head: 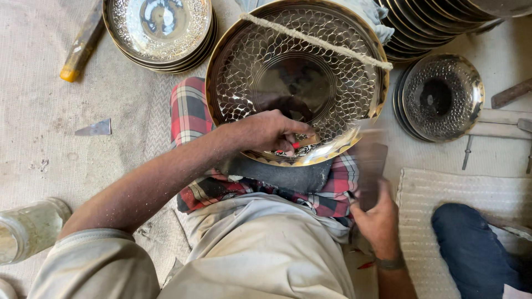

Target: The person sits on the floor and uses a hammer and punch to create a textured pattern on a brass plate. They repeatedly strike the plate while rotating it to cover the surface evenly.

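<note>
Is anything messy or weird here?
A little. The glass jar lies on its side at the left edge, and a small metal shard sits loose on the mat. The tool in the right hand is blurred. The big patterned metal plate looks undamaged.

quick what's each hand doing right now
Left hand: closed on a small tool against the metal plate.
Right hand: closed on a blurred hammer.

Dusty beige short-sleeved shirt, cuff well above the left hand (266,133), matching beige trousers, dark band just below the right hand (378,218)
</note>
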